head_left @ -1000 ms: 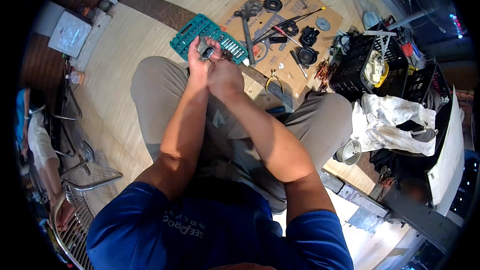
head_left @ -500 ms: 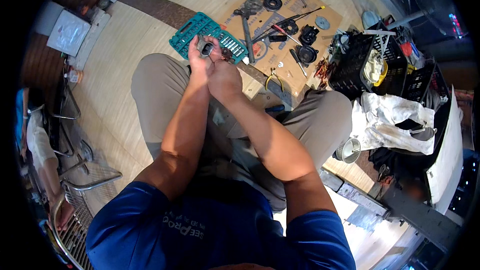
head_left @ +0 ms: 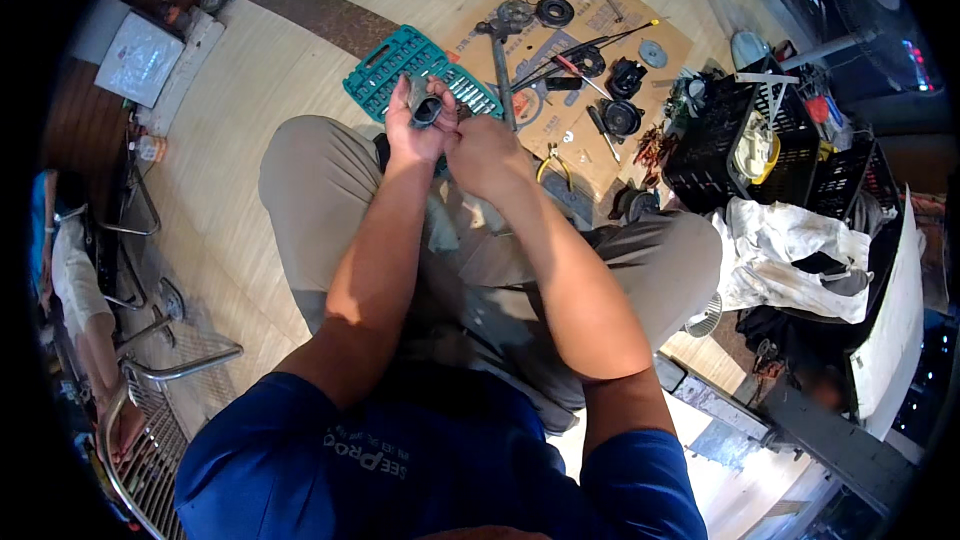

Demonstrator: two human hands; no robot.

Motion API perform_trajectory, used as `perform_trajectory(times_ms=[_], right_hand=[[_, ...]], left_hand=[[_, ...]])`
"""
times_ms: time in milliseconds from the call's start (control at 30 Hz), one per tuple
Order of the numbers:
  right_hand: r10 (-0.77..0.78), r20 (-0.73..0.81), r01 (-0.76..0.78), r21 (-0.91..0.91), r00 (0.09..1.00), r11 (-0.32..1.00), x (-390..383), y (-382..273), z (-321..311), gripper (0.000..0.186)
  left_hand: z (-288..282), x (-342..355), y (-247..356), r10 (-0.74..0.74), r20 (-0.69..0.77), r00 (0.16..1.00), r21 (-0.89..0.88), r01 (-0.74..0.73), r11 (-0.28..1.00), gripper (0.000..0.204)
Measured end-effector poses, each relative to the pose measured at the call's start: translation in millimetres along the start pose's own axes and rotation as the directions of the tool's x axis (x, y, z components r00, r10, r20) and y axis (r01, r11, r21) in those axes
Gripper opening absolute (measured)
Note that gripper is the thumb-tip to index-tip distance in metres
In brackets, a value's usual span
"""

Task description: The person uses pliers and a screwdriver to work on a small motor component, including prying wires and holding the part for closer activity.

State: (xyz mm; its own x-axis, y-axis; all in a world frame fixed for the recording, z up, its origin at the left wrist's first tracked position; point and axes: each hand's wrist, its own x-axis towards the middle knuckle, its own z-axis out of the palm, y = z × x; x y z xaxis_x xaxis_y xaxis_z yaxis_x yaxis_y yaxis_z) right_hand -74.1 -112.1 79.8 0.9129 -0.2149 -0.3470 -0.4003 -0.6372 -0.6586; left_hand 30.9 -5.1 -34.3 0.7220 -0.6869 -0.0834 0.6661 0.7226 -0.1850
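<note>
Head view: left hand [head_left: 411, 142] grips a hollow grey part [head_left: 422, 98] near the green socket set [head_left: 376, 74]; right hand [head_left: 490, 156] curls, contents unclear; a loosened left grip could drop the part.

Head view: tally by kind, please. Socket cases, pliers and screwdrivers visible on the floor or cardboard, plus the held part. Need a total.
Teal plastic socket case: 1
Yellow-handled pliers: 1
Screwdrivers, red-handled and black-handled: 2
Grey metal part with round opening, in left hand: 1
Total: 5
</note>
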Motion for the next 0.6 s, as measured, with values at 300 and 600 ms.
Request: perform_trajectory(times_ms=[300,600], right_hand=[[-0.099,-0.035,0.098,-0.029,0.994,0.995,2,0,-8,0.029],[-0.067,-0.002,0.067,-0.030,0.998,0.997,1,-4,-6,0.028]], left_hand=[[13,-1,-11,-0.049,-0.029,0.998,0.050,0.050,0.998,0.052],[14,-2,-9,-0.017,-0.027,0.999,0.173,0.021,0.985,0.046]])
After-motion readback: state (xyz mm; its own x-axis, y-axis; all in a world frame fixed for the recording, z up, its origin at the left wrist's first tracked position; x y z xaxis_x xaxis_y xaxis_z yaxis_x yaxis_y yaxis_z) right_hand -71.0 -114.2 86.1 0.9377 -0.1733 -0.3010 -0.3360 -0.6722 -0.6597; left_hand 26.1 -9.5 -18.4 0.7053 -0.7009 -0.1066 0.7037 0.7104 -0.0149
